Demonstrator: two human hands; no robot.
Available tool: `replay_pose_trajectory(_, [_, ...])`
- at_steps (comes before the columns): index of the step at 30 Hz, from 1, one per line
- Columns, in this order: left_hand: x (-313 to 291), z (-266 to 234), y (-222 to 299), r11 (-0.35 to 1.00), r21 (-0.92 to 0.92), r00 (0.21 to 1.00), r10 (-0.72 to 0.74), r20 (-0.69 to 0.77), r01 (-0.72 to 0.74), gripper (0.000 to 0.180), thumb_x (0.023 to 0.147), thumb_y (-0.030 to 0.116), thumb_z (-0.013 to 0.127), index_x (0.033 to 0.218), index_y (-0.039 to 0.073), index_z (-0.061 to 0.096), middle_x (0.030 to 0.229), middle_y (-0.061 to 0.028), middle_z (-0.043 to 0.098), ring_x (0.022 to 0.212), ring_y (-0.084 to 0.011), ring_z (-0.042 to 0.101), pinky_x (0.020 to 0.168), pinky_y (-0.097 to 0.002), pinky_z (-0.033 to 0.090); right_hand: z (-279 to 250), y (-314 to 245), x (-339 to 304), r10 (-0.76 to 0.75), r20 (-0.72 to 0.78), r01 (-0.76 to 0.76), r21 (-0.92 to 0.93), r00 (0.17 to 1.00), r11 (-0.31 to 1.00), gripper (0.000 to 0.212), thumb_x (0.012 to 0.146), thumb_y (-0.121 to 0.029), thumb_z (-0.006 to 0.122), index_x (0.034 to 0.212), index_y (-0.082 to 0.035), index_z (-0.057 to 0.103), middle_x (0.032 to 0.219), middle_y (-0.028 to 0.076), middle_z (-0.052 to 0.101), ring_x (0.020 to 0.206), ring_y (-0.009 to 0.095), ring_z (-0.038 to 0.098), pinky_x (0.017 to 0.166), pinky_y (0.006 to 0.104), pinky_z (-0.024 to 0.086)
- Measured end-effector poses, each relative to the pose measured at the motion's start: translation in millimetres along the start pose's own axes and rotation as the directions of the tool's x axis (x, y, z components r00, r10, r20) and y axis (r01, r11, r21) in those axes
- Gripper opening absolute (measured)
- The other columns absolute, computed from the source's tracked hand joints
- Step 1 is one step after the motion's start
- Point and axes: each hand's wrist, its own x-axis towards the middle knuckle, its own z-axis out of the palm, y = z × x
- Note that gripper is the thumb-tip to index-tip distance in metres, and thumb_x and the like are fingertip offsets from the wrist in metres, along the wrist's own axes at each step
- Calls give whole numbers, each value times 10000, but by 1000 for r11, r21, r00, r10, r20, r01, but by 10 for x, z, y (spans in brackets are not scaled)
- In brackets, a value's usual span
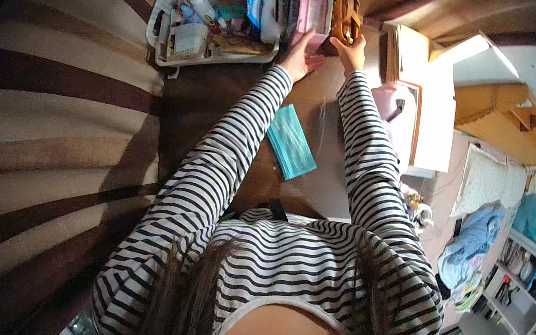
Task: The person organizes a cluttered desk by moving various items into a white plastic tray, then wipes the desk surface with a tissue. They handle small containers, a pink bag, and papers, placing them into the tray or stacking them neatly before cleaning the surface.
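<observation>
My left hand (pixel 302 59) is at the near end of an upright pink and white box (pixel 315 6), its fingers spread and touching the box's lower front. Just right of it, my right hand (pixel 350 54) has thumb and fingers around the near end of a brown strapped item (pixel 347 15), which looks like a small leather bag. The box and the brown item stand side by side at the table's far edge. Between my forearms, a stack of teal pleated face masks (pixel 293 142) lies slanted on the dark table (pixel 222 103).
At the far left, a white plastic basket (pixel 221 61) holds bottles, a blue packet and small items. Right of my right arm are a stack of books or papers (pixel 410 54), a bright white panel and a pale pink object (pixel 386 105). Striped curtain fabric (pixel 74 82) borders the left.
</observation>
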Motion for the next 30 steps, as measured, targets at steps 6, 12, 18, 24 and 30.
replay_pose_trajectory(6, [179, 247, 93, 958, -213, 982, 189, -30, -191, 181, 770, 208, 554, 818, 50, 481, 962, -172, 523, 915, -298, 531, 842, -427, 476, 120, -148, 312, -36, -28, 26, -296, 999, 955, 616, 621, -275, 720, 1125, -19, 474, 990, 196, 622, 920, 325, 610, 814, 350, 480])
replay_pose_trajectory(12, [237, 118, 246, 916, -367, 987, 144, -76, -162, 161, 730, 102, 481, 839, -17, 489, 968, -184, 537, 940, -300, 533, 872, -417, 463, 410, -443, 119, -181, -17, 172, -241, 983, 955, 481, 648, -206, 646, 1083, -75, 484, 871, 250, 620, 846, 417, 594, 764, 447, 477])
replay_pose_trajectory(18, [134, 180, 134, 959, -273, 997, 69, -17, -71, 277, 744, 174, 494, 915, -41, 526, 909, -173, 581, 873, -313, 564, 858, -422, 468, 339, -193, 224, -31, 109, 52, -201, 994, 978, 684, 675, -272, 679, 1214, -55, 319, 981, 278, 592, 923, 408, 588, 806, 409, 474])
replay_pose_trajectory(24, [-130, 200, 114, 995, -82, 991, -40, 126, 51, 388, 818, 392, 546, 938, 24, 583, 892, -100, 622, 779, -223, 603, 743, -367, 504, 43, -280, -335, -42, 14, 43, -31, 999, 999, 729, 732, -294, 674, 1265, -8, 267, 1002, 280, 585, 926, 368, 602, 793, 380, 481])
replay_pose_trajectory(30, [-566, 113, -878, 986, 81, 959, -158, 233, 143, 247, 859, 383, 555, 883, 148, 483, 731, 38, 469, 659, -78, 503, 593, -245, 455, -596, -429, -1818, -327, -120, 340, 114, 937, 933, 412, 783, -82, 594, 1149, 26, 441, 1220, 191, 479, 1126, 321, 477, 948, 380, 366])
